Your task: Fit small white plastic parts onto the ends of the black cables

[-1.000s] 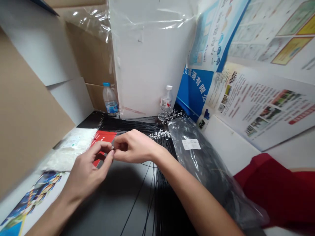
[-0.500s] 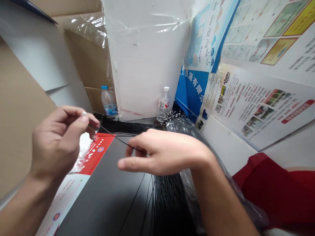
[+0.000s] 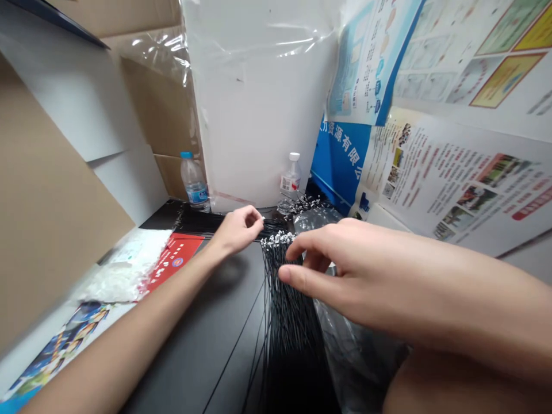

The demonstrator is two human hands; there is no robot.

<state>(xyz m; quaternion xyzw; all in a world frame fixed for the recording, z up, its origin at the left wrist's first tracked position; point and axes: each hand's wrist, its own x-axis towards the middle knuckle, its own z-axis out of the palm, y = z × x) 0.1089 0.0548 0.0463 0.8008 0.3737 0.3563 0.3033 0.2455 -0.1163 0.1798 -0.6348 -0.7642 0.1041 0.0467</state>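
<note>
My left hand (image 3: 239, 230) reaches forward over the grey tabletop (image 3: 194, 328), its thumb and forefinger pinched on a small white piece (image 3: 263, 218). Just in front of it is the white-tipped end of a bundle of black wires (image 3: 287, 293), which runs toward me. Beside that end hovers my right hand (image 3: 345, 264), thumb and forefinger apart, with nothing visible between them. Its other fingers are partly hidden. More black wires (image 3: 207, 223) lie crosswise along the back of the table. Whether a wire hangs from the white piece cannot be seen.
A clear bag of white pieces (image 3: 125, 264) lies at left on a red sheet (image 3: 176, 256). Two bottles, one blue-capped (image 3: 194, 183) and one white-capped (image 3: 291, 175), stand at the back. Clear plastic wrap (image 3: 345, 333) borders the bundle. Cardboard (image 3: 52, 201) rises at left, posters (image 3: 466, 178) at right.
My left hand has moved right and forward to the bundle's end. My right hand has shifted right and no longer has the thin black wire that stretched between both hands.
</note>
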